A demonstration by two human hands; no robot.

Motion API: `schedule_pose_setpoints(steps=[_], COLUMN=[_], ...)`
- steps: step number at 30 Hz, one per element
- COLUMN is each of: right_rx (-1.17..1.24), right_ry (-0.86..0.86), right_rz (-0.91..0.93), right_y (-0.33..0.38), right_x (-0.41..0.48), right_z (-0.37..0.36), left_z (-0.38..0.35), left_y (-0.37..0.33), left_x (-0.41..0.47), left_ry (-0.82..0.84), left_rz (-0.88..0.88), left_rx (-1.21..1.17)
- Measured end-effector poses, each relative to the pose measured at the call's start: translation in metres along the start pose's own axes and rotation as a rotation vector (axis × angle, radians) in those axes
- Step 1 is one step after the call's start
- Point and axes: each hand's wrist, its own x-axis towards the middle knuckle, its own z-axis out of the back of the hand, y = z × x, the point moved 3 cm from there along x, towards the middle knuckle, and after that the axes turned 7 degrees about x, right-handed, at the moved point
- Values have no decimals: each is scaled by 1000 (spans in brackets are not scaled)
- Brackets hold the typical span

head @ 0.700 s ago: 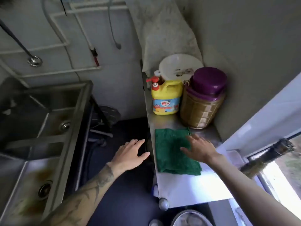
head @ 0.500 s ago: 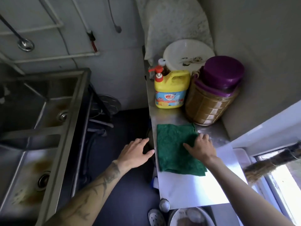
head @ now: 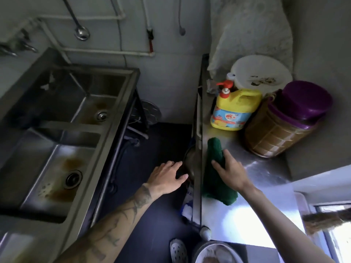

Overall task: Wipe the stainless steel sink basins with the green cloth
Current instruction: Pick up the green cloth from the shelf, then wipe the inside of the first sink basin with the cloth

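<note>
**Cloth just being picked up; sink not yet wiped**

Head-camera view down into a narrow kitchen. On the right, a steel counter (head: 252,221) holds the green cloth (head: 216,192), which lies bunched along the counter's near-left edge. The person's right hand (head: 230,172) rests on top of it, thumb and fingers curled round a raised fold of the fabric. The left hand (head: 167,177) hovers just beside the counter edge, fingers straight and slightly spread, holding nothing.

Across the aisle on the left stands the stainless steel sink (head: 124,111), well apart from the cloth. Its near basin (head: 57,158) and far basin (head: 85,103) both show brown stains around their drains.

Judging by this, no wiping has begun. The cloth must be lifted and carried over, and both basins remain to be cleaned.
</note>
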Motion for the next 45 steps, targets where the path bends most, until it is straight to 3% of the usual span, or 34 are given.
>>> schedule_pose_setpoints(steps=[9,15,22,28,35,42,45], right_rx=[68,62,-18,-45,-96,-209,-387], right_ry=[104,284,552,787,1056,1140,1069], right_rz=[380,545,696,709,637,623,614], right_y=[184,293,381,416,415,409,396], right_x=[-27,-80,-167,-242,-301,-327,-303], right_z=[-73,-200,-378,-520,-676,-807,-851], left_z=[36,12,-82,-178,-276,-331,-350], left_y=[134,260,384,443,486,532,551], left_x=[-127,-257,-420,-524,-581,-591,-587], left_ry=[-234,-378,-444,-441,-397,-418,-459], left_rz=[212,440,731,970,1172,1337,1366], left_rx=[-125,-253,-344,-470,-603,-628,-558])
